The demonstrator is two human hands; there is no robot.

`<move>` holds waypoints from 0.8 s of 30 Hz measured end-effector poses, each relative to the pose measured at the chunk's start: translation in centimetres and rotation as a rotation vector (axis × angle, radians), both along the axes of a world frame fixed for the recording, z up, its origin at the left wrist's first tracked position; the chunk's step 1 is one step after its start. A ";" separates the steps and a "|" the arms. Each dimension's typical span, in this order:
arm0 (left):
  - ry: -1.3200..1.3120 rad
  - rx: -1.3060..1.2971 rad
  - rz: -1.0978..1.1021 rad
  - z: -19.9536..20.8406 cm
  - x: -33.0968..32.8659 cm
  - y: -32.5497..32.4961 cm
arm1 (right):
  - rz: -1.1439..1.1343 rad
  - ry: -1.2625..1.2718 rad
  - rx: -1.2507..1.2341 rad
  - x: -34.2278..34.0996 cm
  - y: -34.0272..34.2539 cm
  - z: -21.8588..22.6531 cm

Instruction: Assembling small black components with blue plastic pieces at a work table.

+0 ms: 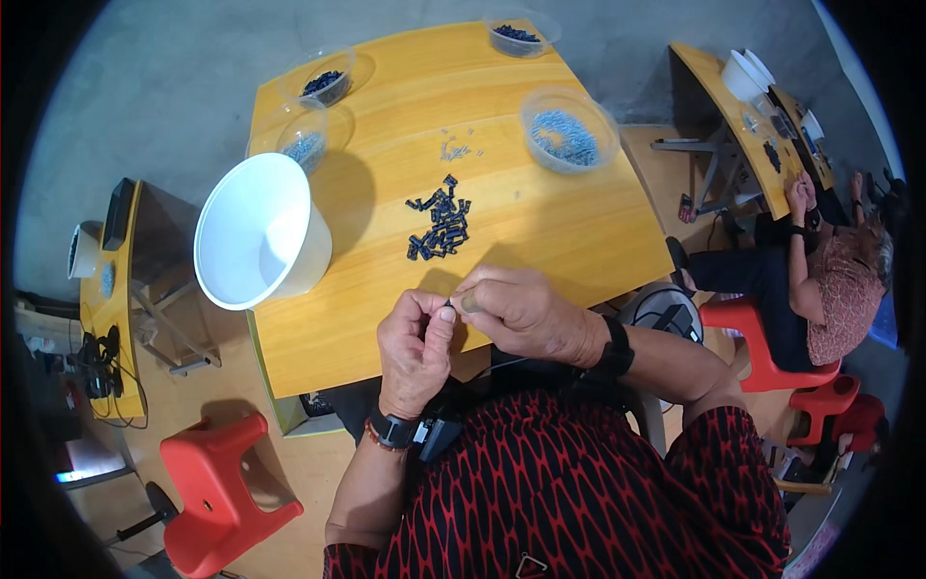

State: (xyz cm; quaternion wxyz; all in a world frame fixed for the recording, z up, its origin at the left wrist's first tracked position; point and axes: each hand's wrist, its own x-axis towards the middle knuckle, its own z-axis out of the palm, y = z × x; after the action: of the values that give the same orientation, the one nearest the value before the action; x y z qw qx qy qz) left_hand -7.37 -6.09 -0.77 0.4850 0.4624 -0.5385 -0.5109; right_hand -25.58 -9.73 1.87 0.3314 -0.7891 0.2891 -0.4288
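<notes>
My left hand (417,345) and my right hand (516,307) meet just over the near edge of the yellow table. Between the left thumb and fingers is a small black piece (448,304), mostly hidden. The right fingers are pinched together right against it; whatever they grip is covered by the fingers. Farther in on the tabletop lies a loose pile of small black plastic parts (442,224). Beyond the pile are several tiny silvery pieces (457,149), scattered on the wood.
A white bucket (316,253) stands tilted-looking at the left edge. Clear tubs hold silvery pieces (565,139) at right, more silvery pieces (305,147) at left, and black parts (326,85) (516,35) at the back. A red stool (217,492) stands left; another person (839,280) sits right.
</notes>
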 end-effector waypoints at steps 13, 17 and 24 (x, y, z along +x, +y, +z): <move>0.107 -0.043 0.114 0.4 0.0 -0.1 | -0.391 0.325 -0.090 -5.8 -4.7 -0.6; 0.242 -0.029 0.201 -0.1 0.2 -0.3 | -0.477 0.568 -0.189 -6.0 -6.5 -1.6; 0.245 -0.001 0.213 0.2 0.5 -0.4 | -0.391 0.593 -0.268 -4.6 -8.5 -1.7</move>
State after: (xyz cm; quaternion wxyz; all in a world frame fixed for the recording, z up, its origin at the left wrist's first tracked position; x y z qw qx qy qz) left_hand -6.92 -6.49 -0.59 0.5987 0.4510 -0.4233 -0.5089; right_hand -30.16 -18.22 0.22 0.0391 -0.8453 0.4587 -0.2711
